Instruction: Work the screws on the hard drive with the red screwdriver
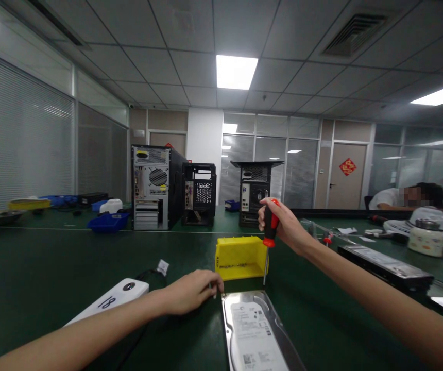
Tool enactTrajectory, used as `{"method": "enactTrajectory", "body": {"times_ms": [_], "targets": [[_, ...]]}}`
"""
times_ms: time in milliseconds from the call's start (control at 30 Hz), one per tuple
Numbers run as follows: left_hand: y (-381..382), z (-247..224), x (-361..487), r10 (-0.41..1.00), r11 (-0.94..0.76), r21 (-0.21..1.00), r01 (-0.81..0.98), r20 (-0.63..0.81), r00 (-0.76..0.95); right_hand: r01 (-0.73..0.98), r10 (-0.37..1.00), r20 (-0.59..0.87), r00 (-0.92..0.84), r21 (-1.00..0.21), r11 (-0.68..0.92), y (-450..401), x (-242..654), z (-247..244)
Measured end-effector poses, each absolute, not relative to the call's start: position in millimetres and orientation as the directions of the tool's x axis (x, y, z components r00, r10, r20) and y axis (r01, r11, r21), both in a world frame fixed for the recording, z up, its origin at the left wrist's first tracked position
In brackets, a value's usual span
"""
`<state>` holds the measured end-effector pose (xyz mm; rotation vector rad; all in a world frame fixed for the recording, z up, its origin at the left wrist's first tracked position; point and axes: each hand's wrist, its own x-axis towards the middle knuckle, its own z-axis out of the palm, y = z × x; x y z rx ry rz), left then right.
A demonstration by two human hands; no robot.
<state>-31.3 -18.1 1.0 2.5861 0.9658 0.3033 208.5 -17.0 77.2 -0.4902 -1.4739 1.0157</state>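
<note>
Fingers of the left hand (192,291) are pinched together on something very small at the far left corner of the hard drive (254,330); what the fingertips hold is too small to tell, perhaps a screw. That hand lies low on the green bench (44,278), palm down, with the forearm running in from the lower left. The right hand (281,224) is raised above the bench and closed in a fist around the red and black handle of a screwdriver (270,234). The tool stands nearly upright, its thin shaft pointing down, with the tip just above the far right corner of the drive, close beside the yellow parts bin (240,256).

The hard drive lies flat on the bench right in front of the person, label side up, its metal rim bright. The yellow bin sits just beyond it, open at the top. To the left of the left forearm lies a white device marked 18 (109,301), with a dark cable leading away from its far end.

Farther back on the bench stand three computer tower cases (150,188), rear panels facing the camera, with a blue tray (107,221) near the leftmost one. At right lies a long flat dark metal unit (386,265), and beyond it a person sits at the far edge of the bench.
</note>
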Motion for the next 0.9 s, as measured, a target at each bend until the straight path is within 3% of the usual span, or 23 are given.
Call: {"method": "enactTrajectory", "body": {"times_ms": [300, 667, 900], "targets": [[-23.2, 6.7, -29.6, 0.676, -0.688, 0.401, 0.605, 0.049, 0.735, -0.303, 0.821, 0.527, -0.221, -0.837, 0.456, -16.7, 210.4, 78.1], [-17.1, -0.1, -31.0, 0.665, -0.705, 0.391, 0.592, 0.075, 0.743, -0.256, 0.782, 0.596, -0.181, -0.797, 0.547, -17.1, 208.5, 77.4], [-18.9, 1.6, -30.9, 0.662, -0.705, 0.399, 0.586, 0.075, 0.746, -0.353, 0.795, 0.562, -0.229, -0.809, 0.470, -18.4, 208.2, 78.3]]}}
